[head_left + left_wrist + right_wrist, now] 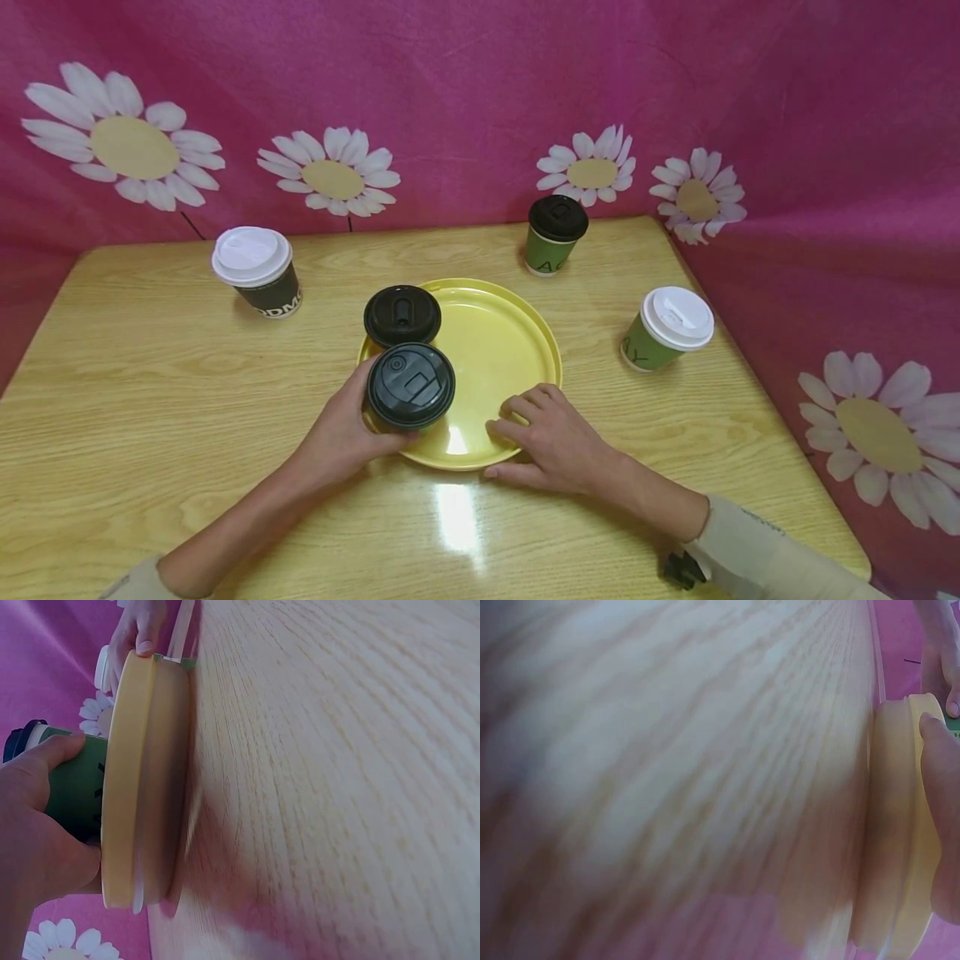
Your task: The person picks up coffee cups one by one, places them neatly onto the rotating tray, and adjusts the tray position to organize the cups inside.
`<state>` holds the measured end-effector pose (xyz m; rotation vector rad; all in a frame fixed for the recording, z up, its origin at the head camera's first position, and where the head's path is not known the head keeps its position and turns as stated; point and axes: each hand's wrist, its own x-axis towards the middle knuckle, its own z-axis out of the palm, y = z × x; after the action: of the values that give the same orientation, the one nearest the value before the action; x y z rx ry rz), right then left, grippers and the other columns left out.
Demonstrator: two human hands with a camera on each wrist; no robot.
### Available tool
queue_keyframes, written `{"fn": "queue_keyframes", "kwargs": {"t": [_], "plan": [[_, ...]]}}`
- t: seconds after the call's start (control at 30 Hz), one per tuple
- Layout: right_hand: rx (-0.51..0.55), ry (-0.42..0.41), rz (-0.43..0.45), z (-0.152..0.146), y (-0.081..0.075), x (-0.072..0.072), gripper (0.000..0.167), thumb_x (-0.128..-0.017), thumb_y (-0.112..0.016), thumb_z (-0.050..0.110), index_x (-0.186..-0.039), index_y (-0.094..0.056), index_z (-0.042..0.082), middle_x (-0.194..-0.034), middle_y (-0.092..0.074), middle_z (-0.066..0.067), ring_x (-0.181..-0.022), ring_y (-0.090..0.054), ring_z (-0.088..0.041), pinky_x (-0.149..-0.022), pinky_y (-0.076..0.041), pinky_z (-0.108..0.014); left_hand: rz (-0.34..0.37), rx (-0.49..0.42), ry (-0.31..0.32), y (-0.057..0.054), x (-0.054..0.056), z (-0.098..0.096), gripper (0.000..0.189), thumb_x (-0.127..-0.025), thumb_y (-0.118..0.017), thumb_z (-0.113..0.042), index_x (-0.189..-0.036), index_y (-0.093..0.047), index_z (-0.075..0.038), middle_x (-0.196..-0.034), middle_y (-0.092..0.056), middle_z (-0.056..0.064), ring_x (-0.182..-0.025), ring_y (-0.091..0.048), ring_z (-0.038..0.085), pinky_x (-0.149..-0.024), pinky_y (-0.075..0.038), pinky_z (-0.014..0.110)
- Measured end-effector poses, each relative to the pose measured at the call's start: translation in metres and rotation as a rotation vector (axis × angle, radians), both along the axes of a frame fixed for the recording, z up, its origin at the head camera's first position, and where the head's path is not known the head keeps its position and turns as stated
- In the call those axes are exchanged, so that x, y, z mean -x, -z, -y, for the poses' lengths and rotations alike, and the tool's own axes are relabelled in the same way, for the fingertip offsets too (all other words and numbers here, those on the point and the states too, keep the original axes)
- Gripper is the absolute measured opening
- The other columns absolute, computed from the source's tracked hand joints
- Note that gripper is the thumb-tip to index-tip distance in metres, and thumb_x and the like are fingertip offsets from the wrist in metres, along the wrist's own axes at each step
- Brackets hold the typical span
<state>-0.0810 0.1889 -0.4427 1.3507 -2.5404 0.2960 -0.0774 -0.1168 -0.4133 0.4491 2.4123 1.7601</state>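
Head view: the left grip [348, 427] comes in from the lower left, forearm slanting up, thumb across the near side of a black-lidded green cup [411, 386] and the palm against its left flank, so it is clasped around that cup. The cup is over the left part of a round yellow tray [502, 350]; whether its base meets the tray is hidden by the rim. Just behind it, a second black-lidded cup [402, 315] is also at the tray's left side, its body mostly covered. The right grip [553, 442] reaches in from the lower right, pinching the tray's near right rim, its fingers bent over the inside and its thumb on the outer edge, as the right wrist view also shows. Beneath everything lies the surface [150, 417], pale wood-patterned with wavy grain and a glossy streak of light in front of the tray. Pink cloth [465, 92] hangs along the back and right, printed with white daisies [135, 146] with yellow centres. Left to right around the tray stand a dark cup with a white lid [255, 267], a green cup with a black lid [553, 242] towards the back edge, and a green cup with a white lid [663, 329]. The cups taper downward; the tray looks smooth and shiny, with a raised lip. A beige sleeve [772, 550] covers the right forearm.
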Motion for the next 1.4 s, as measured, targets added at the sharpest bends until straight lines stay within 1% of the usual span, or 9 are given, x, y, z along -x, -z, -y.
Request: {"fn": "queue_keyframes", "kwargs": {"t": [0.27,0.47,0.73,1.1,1.4], "plan": [[0.003,0.003,0.009,0.0004,-0.0001,-0.0006,0.05,-0.09,-0.059,0.065,-0.109,-0.069,0.02,-0.103,-0.059,-0.001,-0.095,-0.054,-0.023,-0.09,-0.042,-0.044,0.015,0.047,-0.017,-0.0034,-0.0016,-0.0004,0.096,-0.066,-0.091,-0.004,-0.147,-0.04,-0.011,-0.141,-0.053,0.006,-0.133,-0.045,0.026,-0.113,-0.028,0.051],[0.001,0.002,-0.003,-0.0001,0.0006,-0.0006,0.05,-0.09,-0.057,0.065,-0.109,-0.069,0.02,-0.103,-0.059,-0.001,-0.094,-0.054,-0.023,-0.09,-0.043,-0.044,0.007,0.085,-0.023,-0.0052,-0.0027,-0.0005,0.093,-0.068,-0.091,-0.007,-0.146,-0.041,-0.009,-0.14,-0.054,0.009,-0.132,-0.046,0.029,-0.112,-0.03,0.053],[0.005,0.0,-0.007,0.0002,0.0001,-0.0001,0.052,-0.091,-0.055,0.066,-0.108,-0.069,0.019,-0.102,-0.059,-0.001,-0.094,-0.054,-0.023,-0.089,-0.043,-0.044,0.009,0.068,-0.024,-0.0068,-0.0041,-0.0015,0.092,-0.068,-0.091,-0.006,-0.145,-0.042,-0.008,-0.139,-0.055,0.01,-0.131,-0.047,0.029,-0.112,-0.031,0.052],[0.003,0.004,-0.007,0.0001,0.0004,0.0005,0.052,-0.091,-0.055,0.067,-0.108,-0.069,0.019,-0.102,-0.059,-0.001,-0.094,-0.054,-0.023,-0.089,-0.042,-0.044,-0.027,0.116,-0.04,-0.0075,-0.0039,-0.0033,0.092,-0.068,-0.091,-0.008,-0.145,-0.041,-0.007,-0.14,-0.054,0.011,-0.132,-0.046,0.03,-0.112,-0.03,0.053],[0.008,0.0,-0.011,0.0,-0.0001,0.0002,0.052,-0.09,-0.058,0.066,-0.108,-0.069,0.019,-0.102,-0.059,-0.001,-0.094,-0.054,-0.023,-0.089,-0.043,-0.044,-0.03,0.131,-0.05,-0.0053,-0.0045,-0.0039,0.093,-0.068,-0.092,-0.008,-0.146,-0.04,-0.008,-0.14,-0.053,0.012,-0.134,-0.045,0.03,-0.112,-0.03,0.054]]}}
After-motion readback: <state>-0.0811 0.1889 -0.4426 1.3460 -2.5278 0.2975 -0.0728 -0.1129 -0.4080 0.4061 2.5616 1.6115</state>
